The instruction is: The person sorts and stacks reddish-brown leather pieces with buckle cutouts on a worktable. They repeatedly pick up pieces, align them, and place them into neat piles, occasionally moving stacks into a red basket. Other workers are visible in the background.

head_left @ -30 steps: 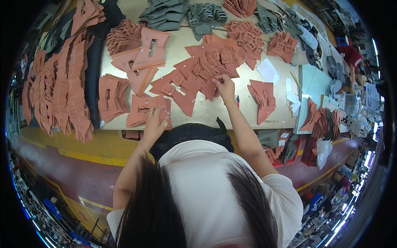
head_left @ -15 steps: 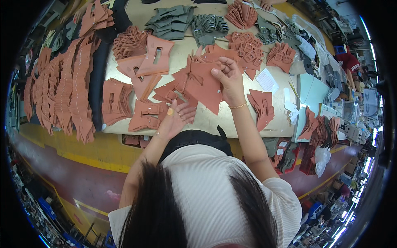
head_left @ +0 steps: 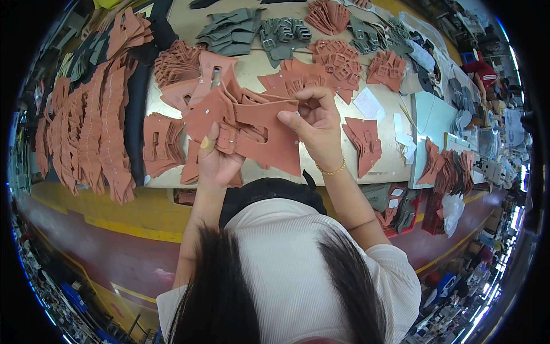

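Lifted above the pale bench point(head_left: 252, 71): a fanned bundle of terracotta cut pieces point(head_left: 252, 123), matte and suede-like, flat with angular outlines and rectangular slots punched through; left hand point(head_left: 213, 160) clenched round the bundle's lower edge, thumb up, a tan patch near its tip; right hand point(head_left: 314, 125) pinching the top right corner of the front piece, thin gold bracelet point(head_left: 332, 170) at the wrist; spread over the bench, more stacks of the same terracotta shapes point(head_left: 163, 143), some fanned, some overlapping; at the far edge, grey-green cut pieces point(head_left: 232, 30) of like texture; to the right, white paper slips point(head_left: 369, 104) lying flat; along the left, long rows of terracotta strips point(head_left: 86, 132) on dark cloth.
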The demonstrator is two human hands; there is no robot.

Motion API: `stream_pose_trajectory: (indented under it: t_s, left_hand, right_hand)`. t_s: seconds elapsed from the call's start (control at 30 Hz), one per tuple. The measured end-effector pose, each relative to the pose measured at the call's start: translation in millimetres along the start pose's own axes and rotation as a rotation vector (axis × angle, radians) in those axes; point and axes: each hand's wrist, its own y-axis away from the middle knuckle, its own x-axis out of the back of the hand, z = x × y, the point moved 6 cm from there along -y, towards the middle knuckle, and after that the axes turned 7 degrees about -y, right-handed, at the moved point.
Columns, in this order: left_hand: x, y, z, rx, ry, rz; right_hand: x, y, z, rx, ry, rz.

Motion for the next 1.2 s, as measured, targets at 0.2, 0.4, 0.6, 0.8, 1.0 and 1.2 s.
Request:
stream_pose_trajectory:
  t_s: [0.2,0.4,0.6,0.8,1.0,1.2]
  left_hand:
    - [-12.1,8.7,-0.4,0.037,0.200,-0.048]
    - [-21.5,16.6,-0.1,0.005,0.188,0.048]
    - [-32.7,22.8,3.8,-0.047,0.120,0.059]
    - [-40.7,27.9,6.7,-0.080,0.039,0.061]
    - [-44.3,34.7,10.9,-0.149,-0.060,0.092]
    - [-44.8,38.7,13.0,-0.173,-0.156,0.071]
  right_hand:
    - [-6.2,0.0,-6.6,-0.042,-0.024,-0.048]
    - [-4.3,4.0,-8.5,-0.124,-0.111,-0.059]
    - [1.5,6.6,-8.1,-0.178,-0.100,-0.040]
    - [5.8,11.4,-5.2,-0.211,-0.289,0.016]
    - [10.9,9.8,-0.9,-0.221,-0.156,0.002]
    - [8.4,10.7,-0.3,-0.207,-0.099,-0.051]
